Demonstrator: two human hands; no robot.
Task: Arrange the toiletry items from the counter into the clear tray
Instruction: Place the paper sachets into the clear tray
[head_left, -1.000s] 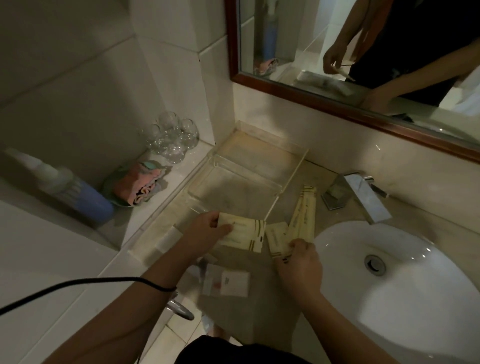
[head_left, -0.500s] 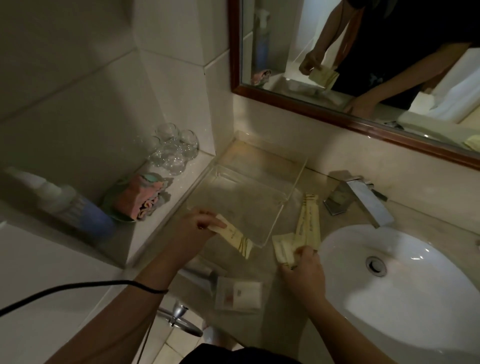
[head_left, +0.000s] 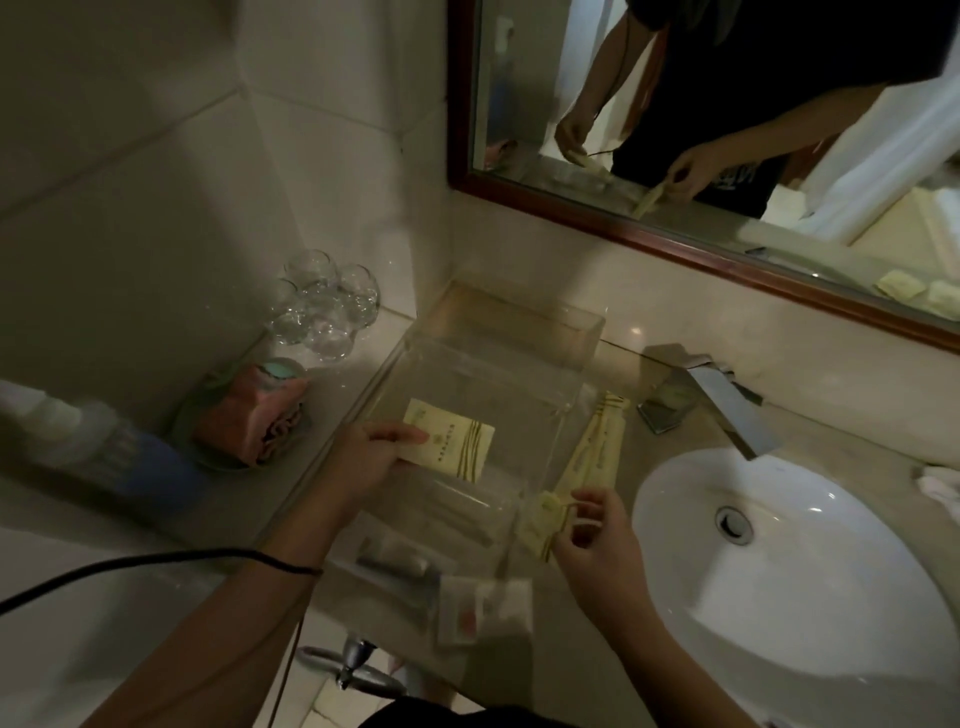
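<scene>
The job looks barely begun. The left hand (head_left: 363, 457) pinches a flat cream packet (head_left: 460, 441) by its left edge, thumb on top and fingers underneath, and holds it inside the walls of the clear tray (head_left: 592, 332), about midway along. Whether the packet already lies on the tray floor or hangs just above it cannot be told through the clear plastic in this dim light. It is the only item plainly in the tray; some faint clear shapes show near the tray's front end, but they are too blurred to name. The right hand (head_left: 597, 535) is curled, its thumb and fingertips pinching a small packet (head_left: 540, 519) on the counter (head_left: 628, 358), just outside the tray's near right corner. Two long packets (head_left: 592, 447) lie side by side on the counter between the tray and the sink (head_left: 779, 597), their lower ends close to that hand. A white sachet (head_left: 483, 610) sits near the counter's front edge, well apart from the tray, with a grey tube-like thing (head_left: 395, 553) just to its left. So one packet is going in, and what is left, by this view, is the small packet, the long pair, the sachet and the grey thing, all outside the tray.
</scene>
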